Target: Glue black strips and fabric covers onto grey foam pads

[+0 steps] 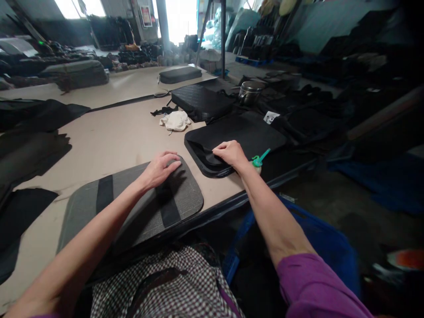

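Observation:
A grey panel (135, 212) with rounded corners and two dark straps across it lies on the table in front of me. My left hand (161, 168) rests near its far right corner, fingers loosely stretched and holding nothing. To the right is a stack of black rounded panels (238, 128). At its near left corner, my right hand (231, 153) pinches the edge of the top black sheet (208, 150), which is lifted and folded there. A small bottle with a green spout (258, 163) stands beside my right wrist, partly hidden.
Behind are a crumpled white cloth (175, 121), a black padded case (202, 101) and a metal pot (251, 92). Dark fabric pieces (29, 154) cover the table's left side. A blue crate (318, 234) is below the table edge on the right.

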{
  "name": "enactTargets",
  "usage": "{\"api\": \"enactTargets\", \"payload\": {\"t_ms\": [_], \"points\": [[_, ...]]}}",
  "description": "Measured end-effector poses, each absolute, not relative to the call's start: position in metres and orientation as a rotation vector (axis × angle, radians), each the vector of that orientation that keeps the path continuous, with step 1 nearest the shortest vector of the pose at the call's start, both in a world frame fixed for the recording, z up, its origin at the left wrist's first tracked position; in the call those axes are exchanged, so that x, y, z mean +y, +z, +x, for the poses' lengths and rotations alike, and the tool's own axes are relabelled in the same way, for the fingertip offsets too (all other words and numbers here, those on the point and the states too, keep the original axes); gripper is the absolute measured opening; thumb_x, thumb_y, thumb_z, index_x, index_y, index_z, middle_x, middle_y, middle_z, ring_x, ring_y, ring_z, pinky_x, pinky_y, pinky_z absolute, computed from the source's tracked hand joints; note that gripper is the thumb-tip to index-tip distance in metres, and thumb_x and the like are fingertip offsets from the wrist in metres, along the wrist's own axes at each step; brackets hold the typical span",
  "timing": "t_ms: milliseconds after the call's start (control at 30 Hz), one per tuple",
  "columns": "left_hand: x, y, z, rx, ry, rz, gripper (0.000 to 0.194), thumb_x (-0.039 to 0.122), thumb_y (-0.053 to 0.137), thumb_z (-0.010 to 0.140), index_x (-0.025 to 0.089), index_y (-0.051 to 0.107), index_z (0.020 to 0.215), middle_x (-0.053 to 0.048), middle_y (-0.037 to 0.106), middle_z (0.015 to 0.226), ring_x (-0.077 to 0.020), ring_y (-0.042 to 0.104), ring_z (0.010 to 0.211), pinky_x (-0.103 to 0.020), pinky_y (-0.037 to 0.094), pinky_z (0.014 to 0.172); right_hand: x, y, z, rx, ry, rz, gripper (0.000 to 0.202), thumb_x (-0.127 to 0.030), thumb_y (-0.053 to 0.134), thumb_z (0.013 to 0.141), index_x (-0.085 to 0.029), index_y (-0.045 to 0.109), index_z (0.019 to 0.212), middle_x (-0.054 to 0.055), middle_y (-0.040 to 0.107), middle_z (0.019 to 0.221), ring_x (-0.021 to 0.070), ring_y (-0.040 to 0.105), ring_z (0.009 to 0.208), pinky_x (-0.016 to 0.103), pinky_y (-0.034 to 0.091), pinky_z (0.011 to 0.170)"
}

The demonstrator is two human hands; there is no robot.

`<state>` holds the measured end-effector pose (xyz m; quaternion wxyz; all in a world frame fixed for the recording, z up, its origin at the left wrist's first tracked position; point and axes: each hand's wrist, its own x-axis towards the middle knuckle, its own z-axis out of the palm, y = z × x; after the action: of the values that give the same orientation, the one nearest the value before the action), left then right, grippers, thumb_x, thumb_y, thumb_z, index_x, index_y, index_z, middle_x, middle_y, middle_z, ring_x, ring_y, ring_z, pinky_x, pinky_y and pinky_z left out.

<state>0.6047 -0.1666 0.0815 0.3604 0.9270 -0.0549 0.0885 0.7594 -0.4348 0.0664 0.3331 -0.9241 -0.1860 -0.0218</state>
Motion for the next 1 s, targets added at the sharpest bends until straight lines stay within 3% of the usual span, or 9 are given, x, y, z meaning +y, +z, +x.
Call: {"api": "enactTargets", "payload": {"t_ms": [133, 300, 400, 500, 600, 733, 833, 900, 1000], "points": [[-0.199, 0.078, 0.632, 0.070, 0.134, 1.878, 0.031, 0.050, 0.067, 0.094, 0.023, 0.076, 0.104, -0.009, 0.076, 0.113, -0.0244, 0.068, 0.112, -0.039, 0.052, 0.104, -0.432, 0.071, 0.749, -0.542, -0.169, -2.416, 0.019, -0.025, 0.065, 0.083, -0.019, 0.083, 0.088, 0.005, 0.080, 0.097, 0.0209, 0.073, 0.091, 0.025, 0.049, 0.076], [-0.234, 0.071, 0.673, 0.213, 0.015, 1.302, 0.043, 0.056, 0.079, 0.086, 0.016, 0.070, 0.097, -0.014, 0.076, 0.106, -0.0173, 0.073, 0.093, -0.029, 0.058, 0.086, -0.426, 0.067, 0.732, -0.618, -0.357, -2.486, 0.019, -0.025, 0.058, 0.092, -0.021, 0.077, 0.092, 0.006, 0.074, 0.102, 0.0198, 0.067, 0.091, 0.028, 0.047, 0.077], [-0.248, 0.069, 0.690, 0.243, -0.049, 1.162, 0.047, 0.059, 0.084, 0.079, 0.017, 0.065, 0.088, -0.010, 0.073, 0.089, -0.0160, 0.071, 0.080, -0.028, 0.060, 0.076, -0.423, 0.063, 0.724, -0.683, -0.427, -2.528, 0.019, -0.023, 0.055, 0.096, -0.021, 0.073, 0.093, 0.007, 0.071, 0.104, 0.0211, 0.065, 0.097, 0.029, 0.046, 0.080], [-0.257, 0.066, 0.702, 0.325, -0.047, 1.173, 0.044, 0.046, 0.091, 0.073, 0.019, 0.057, 0.077, -0.002, 0.065, 0.070, -0.0122, 0.064, 0.063, -0.028, 0.062, 0.068, -0.424, 0.058, 0.710, -0.740, -0.474, -2.554, 0.022, -0.023, 0.050, 0.102, -0.020, 0.072, 0.098, 0.010, 0.070, 0.109, 0.0233, 0.061, 0.104, 0.031, 0.045, 0.085], [-0.262, 0.064, 0.711, 0.375, -0.006, 1.238, 0.046, 0.028, 0.091, 0.072, 0.020, 0.046, 0.069, 0.007, 0.050, 0.056, -0.0064, 0.049, 0.047, -0.023, 0.057, 0.056, -0.423, 0.051, 0.691, -0.914, -0.536, -2.556, 0.029, -0.025, 0.042, 0.108, -0.018, 0.070, 0.109, 0.013, 0.069, 0.114, 0.0241, 0.059, 0.106, 0.034, 0.044, 0.092], [-0.265, 0.066, 0.717, 0.379, 0.054, 1.315, 0.042, 0.024, 0.084, 0.075, 0.020, 0.043, 0.067, 0.010, 0.040, 0.050, -0.0045, 0.038, 0.040, -0.017, 0.044, 0.043, -0.417, 0.039, 0.673, -1.191, -0.479, -2.537, 0.026, -0.027, 0.048, 0.107, -0.019, 0.072, 0.102, 0.008, 0.072, 0.102, 0.0220, 0.062, 0.096, 0.033, 0.046, 0.091], [-0.266, 0.075, 0.719, 0.361, 0.106, 1.357, 0.032, 0.022, 0.079, 0.078, 0.019, 0.048, 0.069, 0.008, 0.045, 0.050, -0.0055, 0.041, 0.041, -0.014, 0.033, 0.038, -0.412, 0.034, 0.673, -1.150, -0.470, -2.557, 0.025, -0.023, 0.049, 0.105, -0.017, 0.072, 0.115, 0.011, 0.071, 0.121, 0.0235, 0.061, 0.110, 0.034, 0.046, 0.097], [-0.266, 0.082, 0.720, 0.345, 0.128, 1.368, 0.027, 0.019, 0.075, 0.080, 0.019, 0.050, 0.070, 0.007, 0.047, 0.050, -0.0059, 0.044, 0.041, -0.015, 0.031, 0.038, -0.411, 0.034, 0.678, -1.053, -0.487, -2.590, 0.034, -0.020, 0.045, 0.105, -0.013, 0.066, 0.130, 0.014, 0.066, 0.136, 0.0262, 0.058, 0.121, 0.036, 0.045, 0.104], [-0.267, 0.092, 0.720, 0.324, 0.137, 1.362, 0.026, 0.018, 0.074, 0.079, 0.018, 0.050, 0.071, 0.005, 0.053, 0.055, -0.0066, 0.051, 0.043, -0.015, 0.030, 0.038, -0.408, 0.036, 0.689, -0.900, -0.502, -2.652, 0.043, -0.021, 0.044, 0.105, -0.009, 0.058, 0.143, 0.020, 0.062, 0.142, 0.0332, 0.054, 0.129, 0.046, 0.042, 0.110]]}}
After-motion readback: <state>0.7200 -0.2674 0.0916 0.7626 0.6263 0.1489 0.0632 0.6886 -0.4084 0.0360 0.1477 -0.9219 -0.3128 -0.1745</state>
